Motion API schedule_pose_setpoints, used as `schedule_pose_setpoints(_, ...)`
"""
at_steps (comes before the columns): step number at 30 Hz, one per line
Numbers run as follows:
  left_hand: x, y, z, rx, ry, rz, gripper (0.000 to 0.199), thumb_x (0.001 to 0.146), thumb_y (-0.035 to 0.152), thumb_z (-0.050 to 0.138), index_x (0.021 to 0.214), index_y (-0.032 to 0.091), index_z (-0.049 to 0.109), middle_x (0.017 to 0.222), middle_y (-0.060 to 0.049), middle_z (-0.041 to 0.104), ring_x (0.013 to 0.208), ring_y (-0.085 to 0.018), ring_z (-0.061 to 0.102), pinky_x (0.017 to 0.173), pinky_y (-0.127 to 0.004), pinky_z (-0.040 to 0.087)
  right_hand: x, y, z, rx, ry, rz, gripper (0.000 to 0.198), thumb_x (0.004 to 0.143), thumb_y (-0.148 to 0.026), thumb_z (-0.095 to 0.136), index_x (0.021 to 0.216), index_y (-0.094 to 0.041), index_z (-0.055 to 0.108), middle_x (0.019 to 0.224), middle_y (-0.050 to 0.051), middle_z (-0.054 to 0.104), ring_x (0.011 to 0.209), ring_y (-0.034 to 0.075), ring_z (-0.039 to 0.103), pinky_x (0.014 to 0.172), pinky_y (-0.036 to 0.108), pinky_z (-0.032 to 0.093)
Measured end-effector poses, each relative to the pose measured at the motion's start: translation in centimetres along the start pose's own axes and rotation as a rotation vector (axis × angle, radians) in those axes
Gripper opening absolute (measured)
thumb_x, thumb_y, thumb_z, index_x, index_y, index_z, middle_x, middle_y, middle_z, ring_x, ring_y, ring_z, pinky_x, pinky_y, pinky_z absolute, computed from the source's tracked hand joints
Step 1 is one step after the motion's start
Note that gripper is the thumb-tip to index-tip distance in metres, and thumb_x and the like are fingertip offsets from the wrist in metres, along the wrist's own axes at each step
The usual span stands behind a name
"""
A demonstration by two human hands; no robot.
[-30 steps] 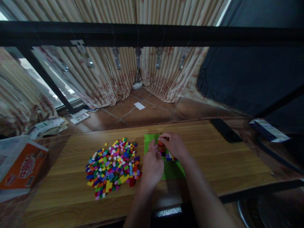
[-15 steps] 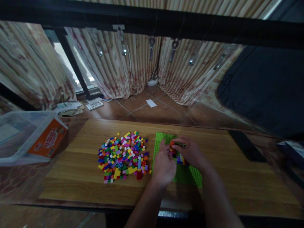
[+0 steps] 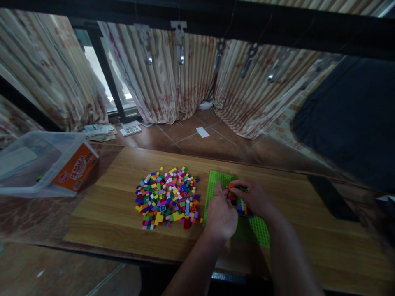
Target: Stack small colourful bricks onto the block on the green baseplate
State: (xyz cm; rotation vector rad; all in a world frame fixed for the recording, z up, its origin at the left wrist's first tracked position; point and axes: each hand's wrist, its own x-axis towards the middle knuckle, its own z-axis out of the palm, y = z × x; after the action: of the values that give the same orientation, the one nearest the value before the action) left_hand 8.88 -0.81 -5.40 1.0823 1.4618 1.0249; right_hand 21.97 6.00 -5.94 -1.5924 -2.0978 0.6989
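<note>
A green studded baseplate (image 3: 212, 181) lies on the wooden board, with a small build of colourful toy bricks (image 3: 242, 209) on it. My right hand (image 3: 254, 199) reaches over the build from the right, its thumb and fingers closed on an orange brick (image 3: 232, 186) at the build's far left end. From the left, my left hand (image 3: 221, 216) rests over the baseplate beside the build, one finger stretched forward and the thumb side close against the bricks. Both hands partly cover the build, so its full shape is hidden.
A wide heap of loose mixed bricks (image 3: 168, 197) spreads left of the baseplate. At the far left stands a clear plastic bin (image 3: 46, 181) with an orange label. A dark flat object (image 3: 333, 199) lies on the right. A black bar with hooks (image 3: 200, 18) crosses above.
The camera view has shifted, so the whole scene sits further right. Both hands stay at the same spot on the build, the right one still on the orange brick.
</note>
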Motion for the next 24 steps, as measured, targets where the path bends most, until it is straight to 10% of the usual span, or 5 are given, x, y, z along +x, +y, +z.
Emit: schedule_pose_setpoints(24, -0.4, -0.1, 1.1, 0.138, 0.006, 0.034, 0.069, 0.084, 0.012, 0.04, 0.15, 0.009, 0.021, 0.138, -0.016, 0.051, 0.128, -0.024, 0.048, 0.109, -0.036, 0.035, -1.0, 0.8, 0.9, 0.16, 0.08, 0.041, 0.034, 0.082, -0.048, 0.054, 0.097, -0.024, 0.073, 0.103, 0.008, 0.073, 0.097, 0.027, 0.067, 0.088, 0.044, 0.051)
